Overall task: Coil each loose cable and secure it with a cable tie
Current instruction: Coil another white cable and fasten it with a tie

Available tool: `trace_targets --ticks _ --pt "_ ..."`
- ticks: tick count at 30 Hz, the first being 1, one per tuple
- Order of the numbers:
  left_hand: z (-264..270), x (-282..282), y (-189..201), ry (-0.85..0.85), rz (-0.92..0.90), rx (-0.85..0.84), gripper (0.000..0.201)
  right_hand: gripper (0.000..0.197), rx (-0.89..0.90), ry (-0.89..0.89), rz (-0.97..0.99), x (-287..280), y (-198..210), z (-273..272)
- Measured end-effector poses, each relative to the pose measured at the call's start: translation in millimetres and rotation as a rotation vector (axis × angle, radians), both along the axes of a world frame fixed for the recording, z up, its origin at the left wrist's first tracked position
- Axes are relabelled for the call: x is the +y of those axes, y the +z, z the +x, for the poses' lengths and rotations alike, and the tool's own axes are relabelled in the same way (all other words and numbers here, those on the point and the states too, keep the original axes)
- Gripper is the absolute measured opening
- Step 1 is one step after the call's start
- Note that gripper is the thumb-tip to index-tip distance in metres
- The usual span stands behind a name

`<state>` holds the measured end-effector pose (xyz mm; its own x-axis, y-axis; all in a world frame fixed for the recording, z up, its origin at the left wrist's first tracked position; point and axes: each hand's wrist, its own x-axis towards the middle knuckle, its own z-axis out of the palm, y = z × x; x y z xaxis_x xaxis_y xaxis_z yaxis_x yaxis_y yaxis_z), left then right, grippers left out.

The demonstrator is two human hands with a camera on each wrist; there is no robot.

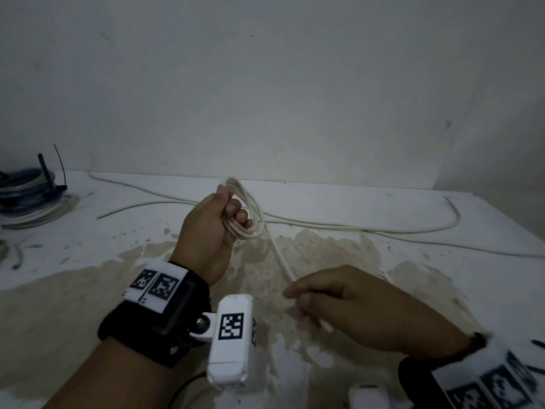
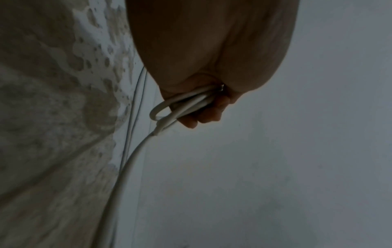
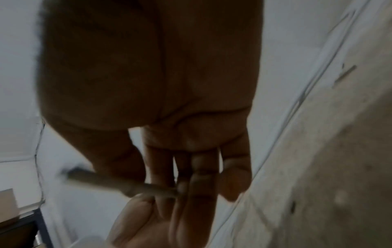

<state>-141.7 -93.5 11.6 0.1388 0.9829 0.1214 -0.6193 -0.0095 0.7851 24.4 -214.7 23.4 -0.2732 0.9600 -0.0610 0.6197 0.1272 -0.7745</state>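
Several loops of a white cable (image 1: 250,211) are gripped in the left hand (image 1: 211,228), whose fingers are curled round the coil; the coil is held raised above the worktop (image 1: 427,290). From the coil, a strand of the same cable is led down toward the right hand (image 1: 362,308), where it is pinched between thumb and fingers, as is confirmed in the blurred right wrist view. The remaining length of the cable is laid across the rear of the worktop, along the wall (image 1: 295,84). A bundle of blue and white cables (image 1: 29,199) is placed at the far left of the worktop, well apart from both hands.
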Motion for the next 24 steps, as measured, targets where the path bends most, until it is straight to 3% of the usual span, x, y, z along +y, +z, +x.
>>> trace_targets --ticks 4,7,12,15,19,24 --pt "13.0 -9.1 -4.2 -0.061 0.012 0.124 0.026 0.036 0.186 0.146 -0.196 -3.4 -0.7 -9.2" --pt "19.2 -14.7 -7.4 -0.139 0.021 0.175 0.022 0.027 0.182 0.079 0.005 -4.6 -2.5 -12.0" --pt "26.2 -26.5 -17.0 -0.171 0.196 0.558 0.023 0.02 0.159 -0.076 0.33 -0.5 -6.2 -11.2" --pt "31.7 -33.3 -19.4 -0.179 0.27 0.713 0.029 0.019 0.299 -0.184 0.403 4.8 -8.9 -8.3" --pt "38.5 -48.0 -14.3 -0.358 0.296 0.684 0.029 0.002 0.593 -0.364 0.363 11.9 -11.2 -1.0" --pt "38.0 -51.0 -15.3 -0.45 0.236 0.646 0.03 0.008 0.574 -0.484 0.371 16.9 -15.5 9.0"
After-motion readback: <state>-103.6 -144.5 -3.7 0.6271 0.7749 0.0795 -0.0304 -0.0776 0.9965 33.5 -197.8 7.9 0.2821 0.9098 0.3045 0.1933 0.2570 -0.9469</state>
